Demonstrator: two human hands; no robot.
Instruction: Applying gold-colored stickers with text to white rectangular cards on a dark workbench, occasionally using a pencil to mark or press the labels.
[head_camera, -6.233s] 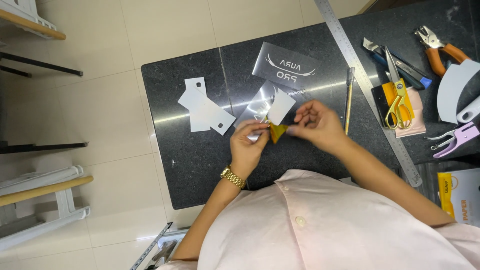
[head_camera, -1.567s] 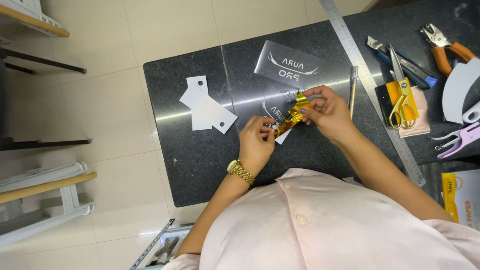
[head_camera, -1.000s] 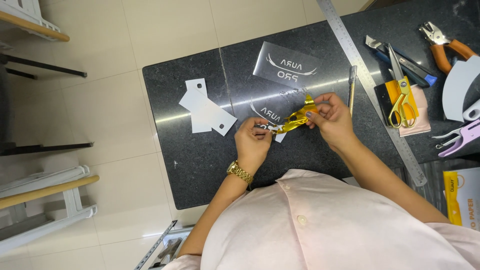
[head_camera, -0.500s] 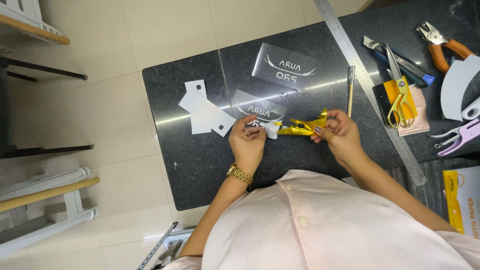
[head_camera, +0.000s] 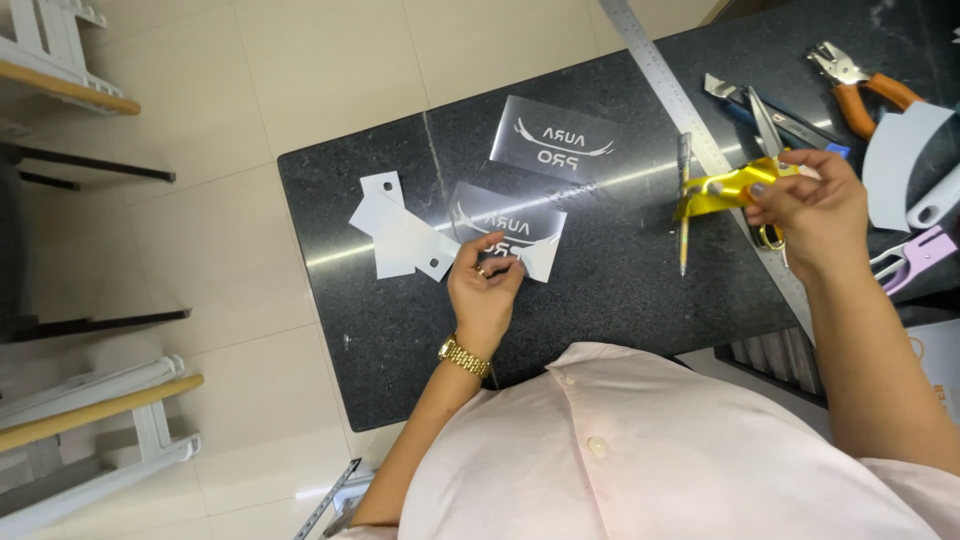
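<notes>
Two hands working: your left hand (head_camera: 487, 290) is pinching a glossy grey card (head_camera: 505, 228) on the speckled black stone table (head_camera: 620, 290); your right hand (head_camera: 808, 200) is gripping crinkly gold foil ribbon (head_camera: 722, 189).

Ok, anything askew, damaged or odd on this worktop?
Nothing damaged or spilled. The gold ribbon in the right hand is crumpled, and the white tags lie overlapped and skewed beside the grey card that the left hand touches. The long ruler runs diagonally.
</notes>
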